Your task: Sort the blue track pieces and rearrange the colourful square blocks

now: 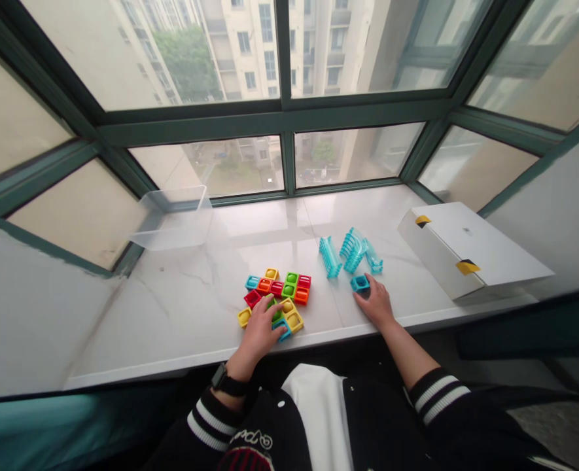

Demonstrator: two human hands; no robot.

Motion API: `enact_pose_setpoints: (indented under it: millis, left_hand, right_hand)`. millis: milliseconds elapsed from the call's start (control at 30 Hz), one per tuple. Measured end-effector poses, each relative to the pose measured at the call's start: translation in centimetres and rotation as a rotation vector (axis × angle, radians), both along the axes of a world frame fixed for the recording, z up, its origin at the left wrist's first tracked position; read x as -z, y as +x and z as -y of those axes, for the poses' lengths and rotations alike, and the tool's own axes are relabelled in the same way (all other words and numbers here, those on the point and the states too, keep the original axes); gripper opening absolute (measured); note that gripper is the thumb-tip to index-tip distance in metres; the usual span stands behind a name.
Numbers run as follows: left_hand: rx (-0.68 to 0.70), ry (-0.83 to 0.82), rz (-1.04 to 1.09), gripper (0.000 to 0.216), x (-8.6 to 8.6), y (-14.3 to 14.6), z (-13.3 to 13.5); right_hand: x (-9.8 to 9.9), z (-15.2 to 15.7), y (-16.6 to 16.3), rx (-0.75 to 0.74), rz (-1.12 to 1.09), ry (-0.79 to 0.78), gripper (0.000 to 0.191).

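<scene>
A cluster of joined coloured blocks [282, 289], red, orange, green, yellow and blue, lies on the marble window sill [195, 307]. My left hand [262, 330] rests on the near end of that cluster, fingers curled over a green and a blue block. My right hand [375, 302] lies to the right of the cluster, its fingers closed on a small turquoise block [360, 282]. Just behind that block stand several turquoise ribbed track pieces [350, 252].
A clear plastic tub [174, 219] sits at the back left of the sill by the window. A white flat box [470, 252] with yellow tape lies at the right end. Window frames close off the back and sides.
</scene>
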State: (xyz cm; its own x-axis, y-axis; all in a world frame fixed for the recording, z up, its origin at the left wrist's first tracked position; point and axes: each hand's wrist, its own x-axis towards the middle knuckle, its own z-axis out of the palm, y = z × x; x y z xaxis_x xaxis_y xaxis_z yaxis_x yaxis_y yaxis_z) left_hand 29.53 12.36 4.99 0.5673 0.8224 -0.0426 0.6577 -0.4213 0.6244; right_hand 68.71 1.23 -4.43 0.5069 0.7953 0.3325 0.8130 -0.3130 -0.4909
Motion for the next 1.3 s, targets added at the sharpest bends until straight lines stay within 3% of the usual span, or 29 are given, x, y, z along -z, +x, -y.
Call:
enact_pose_setpoints:
  millis: [167,267,400,500,600,733,800,1000,1300]
  left_hand:
    - [0.012,-0.008,0.028,0.055,0.0,-0.1,0.1]
    - [0.004,-0.012,0.043,0.055,0.1,-0.2,0.1]
    - [0.012,-0.007,0.029,0.057,0.1,-0.1,0.1]
    - [0.01,0.004,-0.016,0.058,-0.2,0.1,0.2]
    - [0.003,0.006,-0.055,0.059,-0.4,0.3,0.3]
    - [0.016,0.026,-0.073,0.057,-0.1,0.4,0.4]
    - [0.029,0.043,-0.072,0.055,0.2,0.4,0.4]
    - [0.034,0.055,-0.062,0.054,0.5,0.3,0.4]
    - [0.039,0.075,-0.063,0.053,0.6,0.3,0.5]
  right_hand:
    - [-0.1,0.3,0.3,-0.059,-0.065,0.101,0.082]
    - [-1.1,1.0,-0.2,-0.073,-0.132,0.191,0.078]
    - [-4.2,2.0,-2.0,0.0,-0.094,0.32,0.062]
    - [-7.1,1.7,-4.3,-0.09,-0.129,0.39,0.042]
    - [-9.1,0.6,-7.3,-0.356,-0.262,0.313,0.024]
    - [-9.7,-1.1,-11.9,-0.743,-0.362,0.015,0.037]
    - [-9.2,-1.7,-13.8,-0.847,-0.354,-0.113,0.037]
    - [-8.2,-2.8,-16.0,-0.837,-0.297,-0.309,0.026]
    - [-8.0,-2.6,-15.3,-0.834,-0.298,-0.311,0.022]
